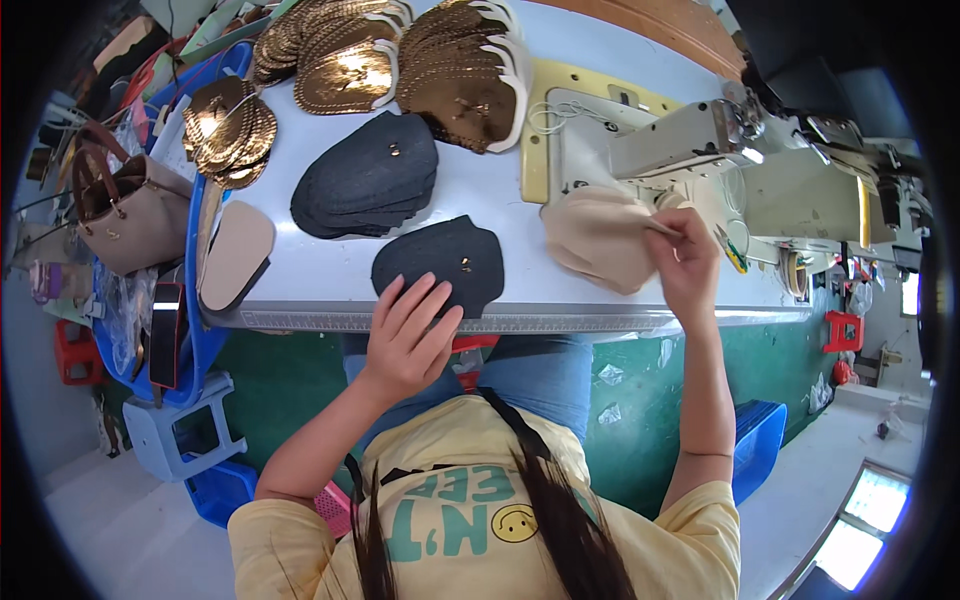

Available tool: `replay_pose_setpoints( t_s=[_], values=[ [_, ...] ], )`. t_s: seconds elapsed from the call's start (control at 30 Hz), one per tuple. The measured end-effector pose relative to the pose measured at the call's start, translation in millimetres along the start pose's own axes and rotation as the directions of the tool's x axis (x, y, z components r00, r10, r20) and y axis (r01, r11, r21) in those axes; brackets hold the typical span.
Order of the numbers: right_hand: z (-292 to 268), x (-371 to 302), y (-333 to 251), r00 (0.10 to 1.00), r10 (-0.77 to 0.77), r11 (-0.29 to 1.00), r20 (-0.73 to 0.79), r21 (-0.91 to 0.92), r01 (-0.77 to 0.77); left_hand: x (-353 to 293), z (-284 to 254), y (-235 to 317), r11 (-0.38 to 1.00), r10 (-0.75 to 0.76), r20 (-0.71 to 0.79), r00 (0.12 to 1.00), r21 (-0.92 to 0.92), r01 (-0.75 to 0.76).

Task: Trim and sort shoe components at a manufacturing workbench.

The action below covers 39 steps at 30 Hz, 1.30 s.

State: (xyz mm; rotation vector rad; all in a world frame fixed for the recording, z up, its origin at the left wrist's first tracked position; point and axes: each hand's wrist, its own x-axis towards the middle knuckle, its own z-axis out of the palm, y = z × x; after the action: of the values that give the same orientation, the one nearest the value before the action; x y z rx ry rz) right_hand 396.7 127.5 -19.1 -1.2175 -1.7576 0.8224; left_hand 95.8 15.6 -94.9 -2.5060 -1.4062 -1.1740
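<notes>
My left hand [408, 335] lies with its fingers stretched out over the near edge of a dark, flap-shaped piece [445, 258] with a small gold-coloured fitting. At the right, my right hand [688, 258] pinches the edge of a beige material piece [600, 236], part of a loose pile beside the sewing machine [680, 140]. Beyond my left hand sits a stack of similar dark pieces [365, 175], the top one also bearing a gold fitting. A smaller beige piece [238, 250] rests at the table's left edge, with something dark under it.
Shiny bronze pieces [345, 75] in fanned stacks fill the far side of the table, with a smaller pile [230, 130] to their left. A ruler strip [330, 322] runs along the front edge. A beige handbag [135, 215] and a phone [166, 335] are at the left.
</notes>
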Motion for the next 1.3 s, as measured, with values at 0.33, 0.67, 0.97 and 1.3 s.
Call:
replay_pose_setpoints(
  t_s=[0.33,0.67,0.97,1.3],
  values=[
    [100.6,5.4,-27.1,0.863,0.304,0.899,0.403,0.18,-0.4,-28.5,-15.1,-20.2,0.989,-0.134,-0.105,0.985,0.049,0.14],
    [128.8,17.7,-21.5,0.796,0.306,0.842,0.522,0.241,-0.482,-39.1,-8.5,-25.8,0.986,-0.157,-0.16,0.975,0.023,0.163],
    [128.7,17.3,-23.1,0.788,0.346,0.839,0.51,0.208,-0.503,-35.0,-9.4,-24.9,0.986,-0.141,-0.122,0.983,0.07,0.15],
    [129.6,7.6,-19.0,0.916,0.288,0.955,0.28,-0.01,-0.297,-23.8,-17.6,-18.1,0.97,-0.196,-0.024,0.98,0.142,0.198]
  ],
)
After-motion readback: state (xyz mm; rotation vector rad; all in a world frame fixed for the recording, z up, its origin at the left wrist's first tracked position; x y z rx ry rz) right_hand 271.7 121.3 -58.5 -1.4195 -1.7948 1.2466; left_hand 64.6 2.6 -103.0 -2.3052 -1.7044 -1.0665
